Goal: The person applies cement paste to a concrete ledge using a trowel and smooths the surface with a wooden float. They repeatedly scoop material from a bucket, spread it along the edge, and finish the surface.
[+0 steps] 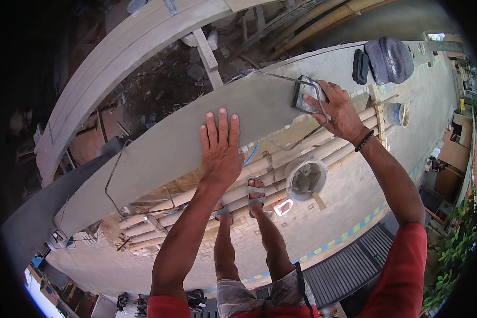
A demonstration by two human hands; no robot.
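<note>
A long curved slab of smooth grey plaster or concrete (pixel 164 130) stretches across in front of me. My left hand (pixel 221 146) lies flat on it near the middle, fingers extended and holding nothing. My right hand (pixel 340 112) grips a rectangular rubbing block (pixel 306 94) with a mottled grey back and dark edges, pressed to the slab's surface. The block's underside is hidden. A thin bent metal rod (pixel 319 91) crosses over the slab beside the block and my fingers. Farther right on the slab rest a small black block (pixel 360 67) and a grey-purple padded object (pixel 389 60).
My sandalled feet stand on bamboo poles (pixel 196 199) below the slab. A bucket (pixel 306 180) with grey material hangs or stands by them, another bucket (pixel 396 114) farther right. Bent rods (pixel 113 172) hang at the slab's left. Behind lie debris and a curved pale beam (pixel 106 66).
</note>
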